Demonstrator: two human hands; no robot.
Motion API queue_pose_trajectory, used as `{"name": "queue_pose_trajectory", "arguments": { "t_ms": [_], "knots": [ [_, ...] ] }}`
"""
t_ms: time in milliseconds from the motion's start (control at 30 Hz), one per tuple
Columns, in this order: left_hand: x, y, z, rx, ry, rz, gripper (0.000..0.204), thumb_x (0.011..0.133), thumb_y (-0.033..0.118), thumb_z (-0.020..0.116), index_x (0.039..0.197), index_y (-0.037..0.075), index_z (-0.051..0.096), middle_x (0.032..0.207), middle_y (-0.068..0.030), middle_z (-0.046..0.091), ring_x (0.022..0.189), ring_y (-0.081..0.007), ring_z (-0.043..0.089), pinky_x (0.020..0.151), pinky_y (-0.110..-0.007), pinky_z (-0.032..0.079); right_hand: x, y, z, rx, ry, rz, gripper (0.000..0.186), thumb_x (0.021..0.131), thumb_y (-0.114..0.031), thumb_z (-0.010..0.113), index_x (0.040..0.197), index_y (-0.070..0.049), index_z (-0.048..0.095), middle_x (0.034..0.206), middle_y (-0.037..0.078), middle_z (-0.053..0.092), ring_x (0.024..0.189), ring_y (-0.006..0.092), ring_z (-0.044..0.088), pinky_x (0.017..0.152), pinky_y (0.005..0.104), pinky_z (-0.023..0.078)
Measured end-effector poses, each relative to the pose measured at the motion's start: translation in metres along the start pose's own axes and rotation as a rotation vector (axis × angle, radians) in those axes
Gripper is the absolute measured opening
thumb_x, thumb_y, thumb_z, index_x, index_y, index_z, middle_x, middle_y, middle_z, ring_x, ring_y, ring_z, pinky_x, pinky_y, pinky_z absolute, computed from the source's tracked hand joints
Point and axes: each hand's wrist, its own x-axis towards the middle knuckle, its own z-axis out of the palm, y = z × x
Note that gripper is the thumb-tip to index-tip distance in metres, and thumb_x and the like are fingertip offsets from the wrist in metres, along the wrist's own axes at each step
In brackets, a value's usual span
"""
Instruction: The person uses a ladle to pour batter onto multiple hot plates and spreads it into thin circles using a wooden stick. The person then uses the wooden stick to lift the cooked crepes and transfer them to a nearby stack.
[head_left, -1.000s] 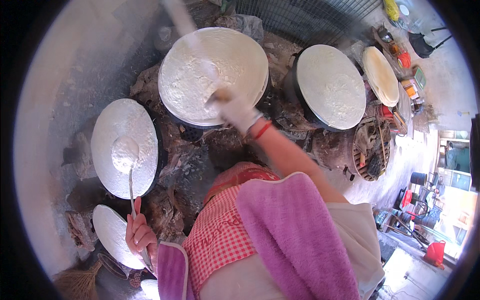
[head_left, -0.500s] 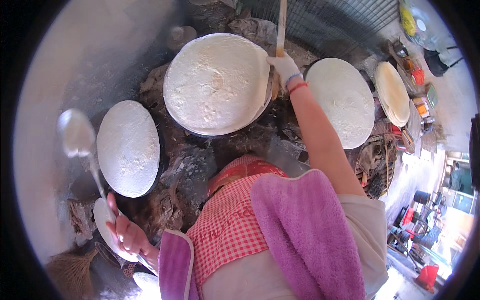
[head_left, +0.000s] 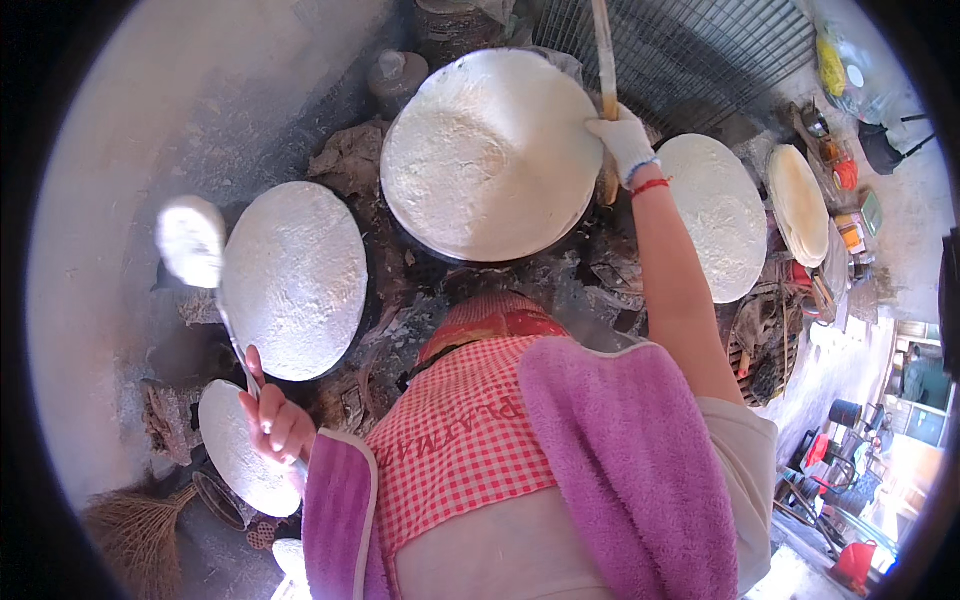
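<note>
My left hand (head_left: 277, 425) is bare and closed around the handle of a ladle (head_left: 190, 240). The ladle's bowl, coated in white batter, is raised beside the left flatbread (head_left: 300, 280) on its round griddle. My right hand (head_left: 625, 142), in a white glove, grips a long wooden stick (head_left: 605, 55). Its fingers reach the right edge of the large flatbread (head_left: 460, 170) on the middle griddle; whether they pinch that edge I cannot tell. The large flatbread is rough on the left and smoother on the right.
Another flatbread (head_left: 715, 215) lies on a griddle right of my right forearm. Thin finished flatbreads (head_left: 800, 205) are piled farther right. At lower left are one more white round (head_left: 245, 450) and a straw broom (head_left: 140, 535). A metal grid (head_left: 680, 50) stands behind.
The view has shifted, so the griddles sit differently in it. The large flatbread's right side looks smoother and broader, its loose edge flap no longer showing. Both hands keep their holds.
</note>
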Motion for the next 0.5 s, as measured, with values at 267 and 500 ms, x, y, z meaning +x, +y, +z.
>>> {"name": "queue_pose_trajectory", "arguments": {
  "t_ms": [267,500],
  "knots": [
    [0.036,0.041,-0.01,-0.467,0.403,-0.092,0.054,0.108,0.022,0.032,0.152,-0.003,0.012,0.076,-0.0029,0.038,0.048,-0.0082,0.034,0.038,-0.024,0.034,-0.104,-0.097,0.01,0.141,0.096,-0.067,0.035,0.085,-0.008,0.069,0.118,0.0,0.06,0.094,0.003,0.066,0.079,0.0118,0.061,0.069,0.0264,0.051],
    [0.037,0.028,-0.023,-0.385,0.461,-0.203,0.053,0.108,0.021,0.031,0.151,-0.005,0.015,0.075,-0.003,0.036,0.05,-0.0102,0.035,0.041,-0.025,0.037,-0.136,-0.191,-0.083,0.011,0.148,-0.04,0.025,0.088,-0.013,0.063,0.112,-0.005,0.061,0.087,0.01,0.07,0.074,0.0216,0.068,0.064,0.0338,0.054]
  ]
}}
